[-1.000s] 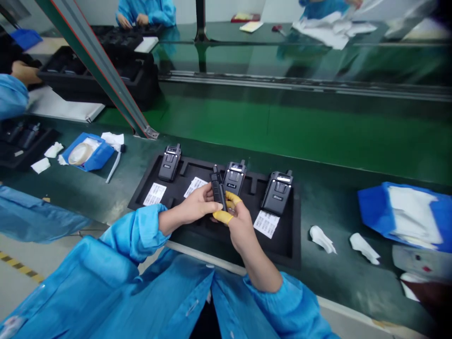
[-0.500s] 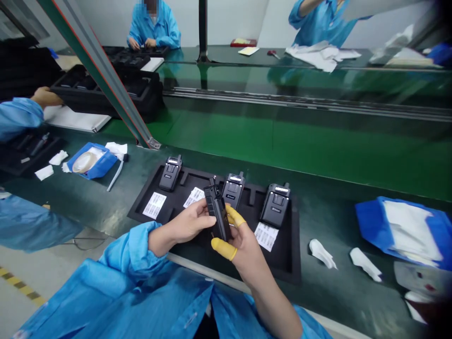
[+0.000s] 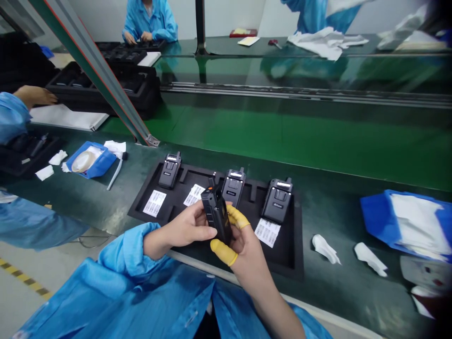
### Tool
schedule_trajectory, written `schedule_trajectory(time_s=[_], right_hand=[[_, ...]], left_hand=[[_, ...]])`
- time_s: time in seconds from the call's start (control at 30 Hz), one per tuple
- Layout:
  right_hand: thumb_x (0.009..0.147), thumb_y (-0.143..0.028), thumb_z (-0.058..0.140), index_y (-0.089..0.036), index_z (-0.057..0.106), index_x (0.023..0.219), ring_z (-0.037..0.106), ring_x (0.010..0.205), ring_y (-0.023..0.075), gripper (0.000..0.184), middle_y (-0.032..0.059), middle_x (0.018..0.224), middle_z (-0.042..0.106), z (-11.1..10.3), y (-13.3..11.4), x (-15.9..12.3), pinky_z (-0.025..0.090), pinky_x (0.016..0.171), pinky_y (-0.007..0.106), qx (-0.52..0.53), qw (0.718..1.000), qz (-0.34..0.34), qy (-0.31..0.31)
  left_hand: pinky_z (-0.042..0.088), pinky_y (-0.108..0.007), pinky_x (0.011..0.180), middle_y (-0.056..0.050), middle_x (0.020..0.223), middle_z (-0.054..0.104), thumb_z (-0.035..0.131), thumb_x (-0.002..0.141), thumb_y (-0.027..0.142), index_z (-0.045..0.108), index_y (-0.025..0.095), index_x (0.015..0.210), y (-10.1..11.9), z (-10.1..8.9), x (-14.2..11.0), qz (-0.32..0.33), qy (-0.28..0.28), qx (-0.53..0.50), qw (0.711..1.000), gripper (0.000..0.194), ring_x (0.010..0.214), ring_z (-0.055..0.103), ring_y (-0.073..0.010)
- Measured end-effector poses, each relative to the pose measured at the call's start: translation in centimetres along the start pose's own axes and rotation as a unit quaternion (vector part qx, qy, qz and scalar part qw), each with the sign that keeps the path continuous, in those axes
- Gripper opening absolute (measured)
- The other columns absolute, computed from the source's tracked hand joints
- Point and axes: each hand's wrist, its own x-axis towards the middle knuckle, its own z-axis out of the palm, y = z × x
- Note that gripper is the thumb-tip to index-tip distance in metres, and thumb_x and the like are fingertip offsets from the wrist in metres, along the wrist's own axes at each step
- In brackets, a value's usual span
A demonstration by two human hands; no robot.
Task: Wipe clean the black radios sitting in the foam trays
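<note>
Between my two hands is a black walkie-talkie point(image 3: 216, 212), held upright and tilted above a black foam tray point(image 3: 298, 245). My left hand point(image 3: 190, 226) grips its left side, thumb along the edge. My right hand point(image 3: 243, 235), with yellow finger cots on thumb and forefinger, closes on its right side. Three similar walkie-talkies lie in the tray: one at the left point(image 3: 170, 170), one behind my hands point(image 3: 233, 184) and one at the right point(image 3: 278, 200). White label sheets point(image 3: 154, 203) with printed codes lie in the tray, one below the right walkie-talkie point(image 3: 267, 232).
A blue box of white wipes point(image 3: 420, 226) stands at the right, near crumpled wipes point(image 3: 325, 249). Left are a blue box with a tape roll point(image 3: 83, 161) and a slanted metal post point(image 3: 116, 89). A co-worker's hand point(image 3: 35, 95) is far left; others work across the green conveyor point(image 3: 300, 127).
The walkie-talkie has turned a little in my hands, showing more of its top with an orange spot. The co-worker's hand at the left has shifted left. My view has moved slightly.
</note>
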Motion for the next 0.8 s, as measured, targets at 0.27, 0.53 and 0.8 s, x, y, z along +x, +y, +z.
schedule_trajectory(time_s=[0.27, 0.53, 0.8], right_hand=[[0.06, -0.018, 0.079, -0.03, 0.043, 0.129, 0.051, 0.125, 0.0267, 0.079, 0.006, 0.135, 0.053, 0.0, -0.2, -0.4, 0.045, 0.103, 0.044, 0.001, 1.0, -0.015, -0.022], [0.059, -0.022, 0.081, -0.027, 0.043, 0.129, 0.056, 0.119, 0.0262, 0.08, 0.0088, 0.134, 0.054, 0.0, -0.3, -0.8, 0.049, 0.099, 0.044, -0.021, 0.999, -0.027, -0.008], [0.067, -0.02, 0.074, -0.029, 0.046, 0.132, 0.057, 0.118, 0.0256, 0.071, 0.0065, 0.131, 0.057, -0.3, 0.5, -1.6, 0.053, 0.094, 0.04, -0.093, 0.984, -0.151, 0.0]], left_hand=[[0.048, -0.039, 0.092, -0.013, 0.12, 0.062, 0.078, 0.071, 0.032, 0.048, 0.02, 0.132, 0.7, 0.7, -0.4, -0.03, 0.007, 0.034, 0.999, 0.068, 0.105, 0.062, -0.0264], [0.048, -0.041, 0.092, -0.012, 0.116, 0.062, 0.077, 0.069, 0.027, 0.048, 0.017, 0.129, 1.6, 0.7, -0.4, -0.056, -0.019, 0.081, 0.995, 0.068, 0.105, 0.061, -0.026], [0.054, -0.034, 0.076, -0.005, 0.092, 0.066, 0.075, 0.067, 0.025, 0.057, 0.015, 0.106, 2.3, 1.3, -1.2, -0.047, -0.009, 0.153, 0.987, 0.044, 0.083, 0.065, -0.0199]])
